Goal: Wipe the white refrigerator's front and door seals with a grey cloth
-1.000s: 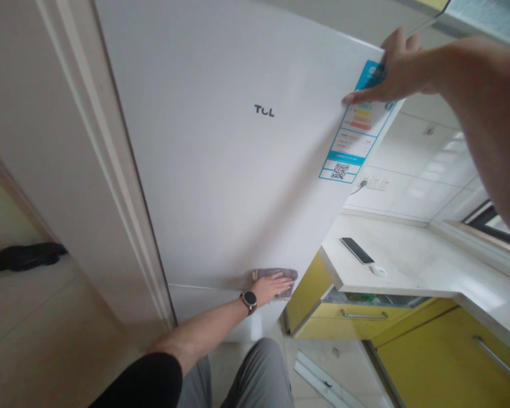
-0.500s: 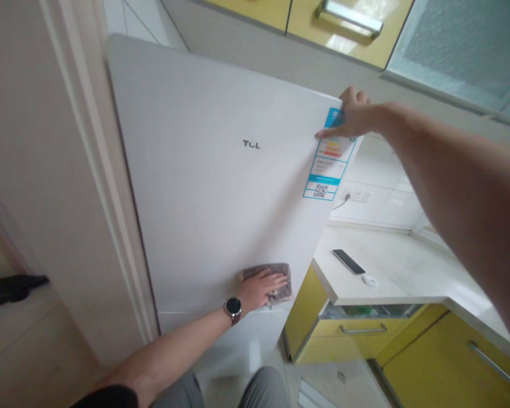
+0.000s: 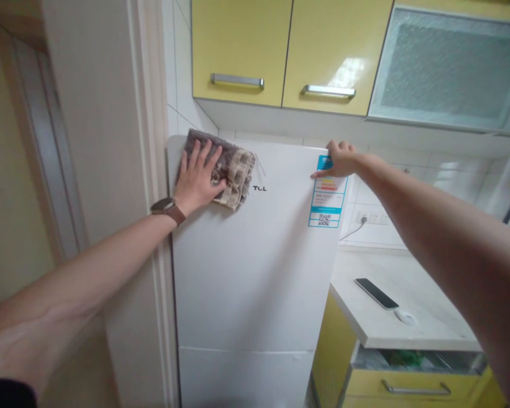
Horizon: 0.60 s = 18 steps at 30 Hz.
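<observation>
A white refrigerator door [image 3: 238, 272] with a TCL logo stands before me. Near its top left corner, my left hand [image 3: 199, 178] holds a folded brown and beige cloth [image 3: 238, 175] flat against the surface, fingers spread over it and thumb at its lower part. A watch [image 3: 166, 209] is on that wrist. At the top right corner, my right hand [image 3: 340, 158] grips the door's edge, its fingers curled over the top and its thumb on the front. The thumb lies across a blue and white energy label [image 3: 324, 198].
Yellow wall cabinets [image 3: 238, 51] hang above the refrigerator. A door frame [image 3: 151, 170] stands close on the left. To the right, a phone [image 3: 376, 293] and a small white object [image 3: 405, 316] lie on the white countertop [image 3: 386, 334]. A plug [image 3: 364, 219] sits in the wall socket.
My left hand has moved the cloth from the lower part of the door up to its top left corner. My right hand stays at the top right edge. The view has tilted up.
</observation>
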Motion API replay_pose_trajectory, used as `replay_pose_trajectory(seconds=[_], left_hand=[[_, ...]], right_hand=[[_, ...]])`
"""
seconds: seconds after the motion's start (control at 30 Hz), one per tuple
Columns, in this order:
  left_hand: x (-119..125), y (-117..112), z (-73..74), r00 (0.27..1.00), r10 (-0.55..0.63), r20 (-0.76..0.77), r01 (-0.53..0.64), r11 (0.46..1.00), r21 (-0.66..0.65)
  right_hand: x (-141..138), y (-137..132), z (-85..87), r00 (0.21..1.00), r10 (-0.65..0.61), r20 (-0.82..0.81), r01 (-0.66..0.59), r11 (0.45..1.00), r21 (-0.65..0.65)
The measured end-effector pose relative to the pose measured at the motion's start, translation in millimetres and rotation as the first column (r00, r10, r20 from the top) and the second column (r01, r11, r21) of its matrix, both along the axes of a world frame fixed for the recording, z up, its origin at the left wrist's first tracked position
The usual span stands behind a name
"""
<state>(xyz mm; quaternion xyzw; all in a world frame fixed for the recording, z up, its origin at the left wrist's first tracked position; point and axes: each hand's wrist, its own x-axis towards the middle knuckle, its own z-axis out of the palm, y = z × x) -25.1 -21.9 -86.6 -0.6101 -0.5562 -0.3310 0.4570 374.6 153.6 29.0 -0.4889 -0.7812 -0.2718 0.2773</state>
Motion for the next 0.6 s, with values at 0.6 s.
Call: replay_pose_trajectory(seconds=[0.6], left_hand=[[-31.4, 0.4, 122.0, 0.916, 0.279, 0.287, -0.235, 0.956, -0.178]], right_hand=[[-7.6, -32.2, -4.2, 0.996, -0.082, -0.032, 0.077, 0.989, -0.126]])
